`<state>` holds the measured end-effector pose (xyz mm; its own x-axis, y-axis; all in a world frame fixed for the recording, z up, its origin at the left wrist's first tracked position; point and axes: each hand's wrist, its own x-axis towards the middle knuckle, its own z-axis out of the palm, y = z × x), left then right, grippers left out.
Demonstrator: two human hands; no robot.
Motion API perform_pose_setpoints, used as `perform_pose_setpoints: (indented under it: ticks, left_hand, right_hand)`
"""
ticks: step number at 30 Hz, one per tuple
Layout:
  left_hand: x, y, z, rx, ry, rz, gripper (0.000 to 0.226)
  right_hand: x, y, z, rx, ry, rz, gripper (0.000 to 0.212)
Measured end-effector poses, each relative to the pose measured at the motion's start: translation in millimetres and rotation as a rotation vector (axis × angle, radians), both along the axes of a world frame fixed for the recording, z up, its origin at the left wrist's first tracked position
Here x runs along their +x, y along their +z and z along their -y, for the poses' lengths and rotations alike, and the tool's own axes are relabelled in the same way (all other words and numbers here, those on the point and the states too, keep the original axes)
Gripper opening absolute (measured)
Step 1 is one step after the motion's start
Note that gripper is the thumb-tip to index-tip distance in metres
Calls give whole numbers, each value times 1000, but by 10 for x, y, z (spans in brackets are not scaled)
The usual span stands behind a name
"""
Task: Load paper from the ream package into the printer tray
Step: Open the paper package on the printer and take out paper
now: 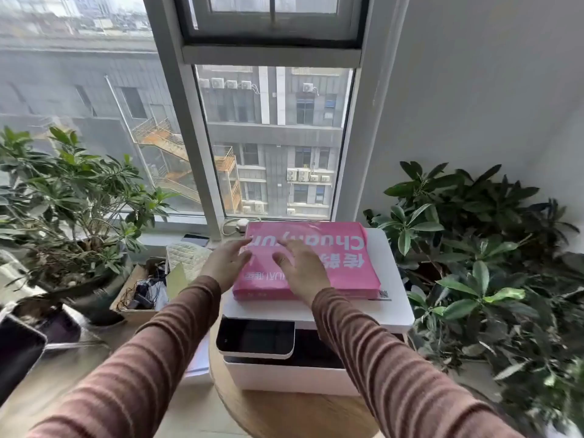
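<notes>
Lying flat on white printer [392,311] lid, pink ream package [335,267] sealed, toward lid's far edge by window; printer sitting on round wooden surface [284,415]. Left hand [226,263] hovering at package's left edge, right hand [305,270] over its top; fingers spread, released, grasping nothing

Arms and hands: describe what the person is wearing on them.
Both arms are covered by long, close-fitting knit sleeves in brownish-mauve with thin darker horizontal stripes, left sleeve and right sleeve alike. The cuffs end at the wrists. The left hand and right hand are bare: no gloves, and no rings, watch or bracelets show on the fingers or wrists.
</notes>
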<state>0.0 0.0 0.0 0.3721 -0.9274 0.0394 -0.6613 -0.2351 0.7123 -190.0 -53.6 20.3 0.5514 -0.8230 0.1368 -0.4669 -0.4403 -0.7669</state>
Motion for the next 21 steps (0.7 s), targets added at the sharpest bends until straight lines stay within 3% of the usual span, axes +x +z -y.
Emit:
perform_pose_setpoints:
  ticks: [4, 8, 12, 15, 18, 21]
  left_hand:
    - [15, -208, 18, 187, -132, 219, 55]
    - [-8, -348, -35, 210, -144, 296, 55]
    - [-123, -328, -236, 203, -176, 417, 65]
    - [-195, -255, -386, 80, -215, 496, 42]
    - [-229, -194, -420, -18, -199, 423, 27]
    - [-248, -208, -405, 31, -198, 329, 44]
  right_hand:
    - [144, -226, -59, -134, 149, -384, 55]
    - [97, -409, -119, -170, 188, -516, 55]
    - [-119, -507, -227, -283, 206, -518, 52]
    - [-394, -588, -292, -313, 190, -429, 46]
    - [-746, -678, -344, -345, 174, -325, 43]
    - [-1103, -752, -380, -404, 180, -304, 44]
